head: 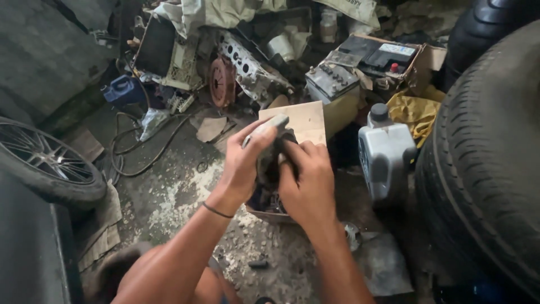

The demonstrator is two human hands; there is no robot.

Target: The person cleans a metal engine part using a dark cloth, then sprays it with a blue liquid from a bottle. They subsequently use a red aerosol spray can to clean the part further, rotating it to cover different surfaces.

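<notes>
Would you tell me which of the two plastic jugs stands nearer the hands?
The grey jug with the black cap, right of the hands; the blue jug sits far back left.

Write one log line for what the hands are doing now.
left hand: grips grey metal part | right hand: grips same part | below: cardboard box

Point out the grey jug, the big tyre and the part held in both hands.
grey jug (385, 160), head view, front wall.
big tyre (489, 169), head view, tread.
dark metal part (269, 163), head view, middle between the hands.

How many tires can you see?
3: one big tire fills the right side, another tire sits behind it at top right, and a wheel with tire lies at left. More may be hidden.
</notes>
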